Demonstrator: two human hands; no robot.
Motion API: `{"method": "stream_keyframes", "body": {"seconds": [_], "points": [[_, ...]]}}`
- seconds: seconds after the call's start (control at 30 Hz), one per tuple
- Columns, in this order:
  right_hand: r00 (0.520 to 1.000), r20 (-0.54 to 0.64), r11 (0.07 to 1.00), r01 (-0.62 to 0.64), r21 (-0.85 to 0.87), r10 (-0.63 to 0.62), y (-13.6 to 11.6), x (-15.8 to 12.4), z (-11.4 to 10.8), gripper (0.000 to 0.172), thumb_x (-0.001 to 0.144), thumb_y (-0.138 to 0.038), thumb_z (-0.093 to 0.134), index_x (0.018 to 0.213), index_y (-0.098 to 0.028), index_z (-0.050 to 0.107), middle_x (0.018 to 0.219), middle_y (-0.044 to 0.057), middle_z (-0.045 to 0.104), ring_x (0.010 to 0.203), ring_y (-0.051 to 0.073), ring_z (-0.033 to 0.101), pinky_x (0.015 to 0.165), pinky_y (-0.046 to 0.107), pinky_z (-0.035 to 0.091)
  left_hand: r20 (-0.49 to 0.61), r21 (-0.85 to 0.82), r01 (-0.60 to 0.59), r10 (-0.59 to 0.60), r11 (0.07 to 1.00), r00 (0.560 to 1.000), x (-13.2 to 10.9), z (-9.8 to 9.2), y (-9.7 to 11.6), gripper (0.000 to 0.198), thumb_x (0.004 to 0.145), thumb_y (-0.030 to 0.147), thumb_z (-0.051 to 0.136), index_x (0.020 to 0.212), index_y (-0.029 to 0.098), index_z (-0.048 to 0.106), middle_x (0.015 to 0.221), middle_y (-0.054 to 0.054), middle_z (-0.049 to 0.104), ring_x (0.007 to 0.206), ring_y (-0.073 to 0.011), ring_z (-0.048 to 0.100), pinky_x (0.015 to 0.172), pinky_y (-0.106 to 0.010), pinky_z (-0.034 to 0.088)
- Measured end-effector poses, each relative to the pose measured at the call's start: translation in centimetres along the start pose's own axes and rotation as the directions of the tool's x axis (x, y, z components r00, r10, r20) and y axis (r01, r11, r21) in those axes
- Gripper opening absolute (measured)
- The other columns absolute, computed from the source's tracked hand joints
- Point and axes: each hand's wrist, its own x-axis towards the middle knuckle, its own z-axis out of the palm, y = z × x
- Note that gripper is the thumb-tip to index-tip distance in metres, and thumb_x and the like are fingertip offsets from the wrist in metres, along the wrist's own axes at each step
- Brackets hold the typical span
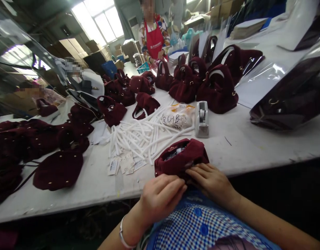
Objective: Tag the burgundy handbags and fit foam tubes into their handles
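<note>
A small dark red handbag (181,156) lies at the table's front edge, tilted so that its opening shows. My left hand (161,194) is closed at the bag's near left side, fingers curled against it. On the near right side, my right hand (208,177) has its fingers bent over the fabric. The fingertips of both hands are partly hidden at the bag's near edge. Just beyond the bag are many white tubes (139,137) in a loose heap. Several paper tags (125,163) lie to the left of the bag.
A tape dispenser (202,119) stands beside a clear plastic bag (177,118) with handwriting. More dark red handbags (184,85) fill the back and left of the white table (235,142). A plastic-wrapped handbag (287,100) stands right. Across the table is a person in a red apron (154,40).
</note>
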Motion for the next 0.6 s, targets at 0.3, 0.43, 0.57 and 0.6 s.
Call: {"method": "stream_keyframes", "body": {"seconds": [0.3, 0.43, 0.57, 0.6], "points": [[0.993, -0.109, 0.996, 0.042, 0.076, -0.034, 0.1, 0.3, -0.4, 0.021, 0.098, -0.017, 0.051, 0.107, -0.015, 0.070, 0.093, 0.009, 0.073, 0.087, 0.022, 0.063, 0.075, 0.037, 0.050, 0.254, 0.394, 0.211, -0.326, 0.895, 0.911, -1.2, 4.9, -1.7, 0.047, 0.095, 0.006, 0.044, 0.140, 0.016, 0.052, 0.141, -0.015, 0.059, 0.116, -0.0239, 0.068, 0.088, -0.031, 0.062], [0.966, -0.252, 0.973, 0.104, 0.207, -0.049, 0.5, 0.0, -0.7, 0.018, 0.095, -0.011, 0.055, 0.100, -0.018, 0.071, 0.093, 0.005, 0.076, 0.084, 0.017, 0.066, 0.077, 0.032, 0.052, 0.379, 0.447, 0.328, -0.509, 0.832, 0.773, 0.7, 4.7, -1.5, 0.046, 0.092, 0.005, 0.050, 0.135, 0.022, 0.058, 0.137, -0.011, 0.063, 0.101, -0.0223, 0.073, 0.078, -0.028, 0.063], [0.956, -0.295, 0.943, 0.107, 0.315, -0.010, 0.4, 0.4, -1.1, 0.018, 0.093, -0.008, 0.056, 0.101, -0.019, 0.070, 0.095, 0.004, 0.076, 0.083, 0.017, 0.066, 0.074, 0.032, 0.053, 0.498, 0.380, 0.400, -0.549, 0.834, 0.671, 3.1, 3.9, -1.3, 0.034, 0.093, 0.009, 0.053, 0.121, 0.022, 0.068, 0.125, -0.011, 0.070, 0.100, -0.0223, 0.072, 0.083, -0.030, 0.060], [0.955, -0.296, 0.935, 0.109, 0.338, -0.004, 0.3, 0.6, -1.2, 0.018, 0.094, -0.008, 0.057, 0.101, -0.019, 0.069, 0.094, 0.005, 0.076, 0.083, 0.017, 0.066, 0.075, 0.033, 0.053, 0.537, 0.358, 0.411, -0.545, 0.838, 0.644, 3.6, 3.9, -1.5, 0.031, 0.093, 0.010, 0.053, 0.116, 0.022, 0.070, 0.120, -0.010, 0.072, 0.098, -0.0227, 0.072, 0.081, -0.029, 0.059]]}}
